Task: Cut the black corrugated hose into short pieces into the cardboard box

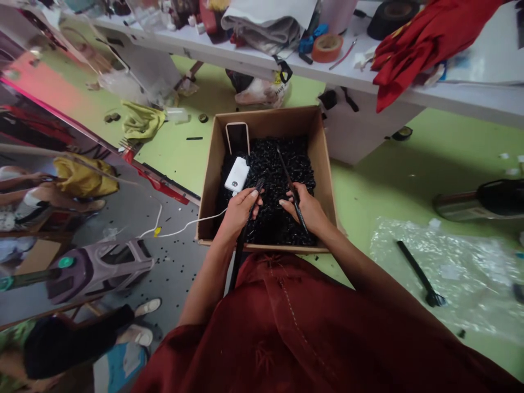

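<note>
My left hand [242, 210] is closed around a long black strip [240, 245] with a ribbed upper end. The strip's lower end runs down beside my red clothing. In my right hand [308, 210] is a thin dark pointed tool [285, 170], its tip directed up and away from me; its exact kind is unclear. Both hands are over a cardboard box [323, 164] filled with small shiny black pieces [268, 218]. Inside the box, a white power bank [237, 174] lies close to my left hand. Behind it a phone [238, 138] leans on the box wall.
A white cable [192, 222] crosses the box's left edge. To the right are clear plastic sheeting [462, 262], a black brush-like tool [421, 273] and a metal flask [458, 207]. A cluttered white shelf [303, 68] spans the back. Other people sit at left, near a purple stool [102, 267].
</note>
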Available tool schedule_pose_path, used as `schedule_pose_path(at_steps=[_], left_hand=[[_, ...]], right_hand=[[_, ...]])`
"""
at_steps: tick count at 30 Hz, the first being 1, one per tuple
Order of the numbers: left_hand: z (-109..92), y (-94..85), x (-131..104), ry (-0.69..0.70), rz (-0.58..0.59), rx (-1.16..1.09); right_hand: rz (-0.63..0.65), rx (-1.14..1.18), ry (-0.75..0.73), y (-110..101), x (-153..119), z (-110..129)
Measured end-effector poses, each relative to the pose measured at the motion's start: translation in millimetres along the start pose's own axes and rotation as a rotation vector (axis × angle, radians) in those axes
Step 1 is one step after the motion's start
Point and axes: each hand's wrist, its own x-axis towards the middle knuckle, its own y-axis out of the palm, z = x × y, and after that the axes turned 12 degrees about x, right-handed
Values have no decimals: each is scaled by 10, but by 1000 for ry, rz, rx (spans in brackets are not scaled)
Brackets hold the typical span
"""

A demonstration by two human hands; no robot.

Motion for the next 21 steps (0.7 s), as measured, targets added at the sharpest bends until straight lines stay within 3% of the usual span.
schedule_pose_path(at_steps=[3, 11, 21], left_hand=[[-39, 15, 7, 1, -14, -70], [43, -47, 87, 56, -86, 233], [90, -136, 90, 100, -104, 315]], right_hand=[[40, 58, -45, 10, -6, 3], [164, 35, -13, 13, -46, 53], [349, -83, 29, -19, -43, 243]])
